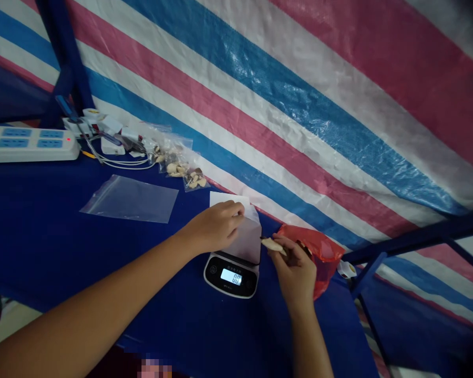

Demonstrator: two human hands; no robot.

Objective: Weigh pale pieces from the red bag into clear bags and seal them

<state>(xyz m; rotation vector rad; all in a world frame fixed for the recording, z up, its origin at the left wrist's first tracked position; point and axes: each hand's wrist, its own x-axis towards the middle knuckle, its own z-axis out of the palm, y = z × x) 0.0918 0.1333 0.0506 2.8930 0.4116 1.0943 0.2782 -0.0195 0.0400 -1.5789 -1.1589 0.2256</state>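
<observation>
A small digital kitchen scale [232, 277] sits on the blue table, its lit display reading 0.0. A sheet of white paper [246, 239] covers its platform and reaches behind it. Over the paper's left side hovers my left hand [216, 226], its fingers curled together; what they hold, if anything, is hidden. To the right of the scale, my right hand [295, 268] grips a pale dried slice [273, 244] with a dark edge, pointing toward the platform. Darker pieces show behind its fingers. A red plastic bag [325, 257] stands open just beyond this hand.
An unfilled clear zip bag [132, 199] lies left of the scale. Behind it are several zip bags of dried slices [195, 179], white cables and plugs [112, 144], and a power strip [31, 144]. A striped tarp [220, 105] slopes along the table's back.
</observation>
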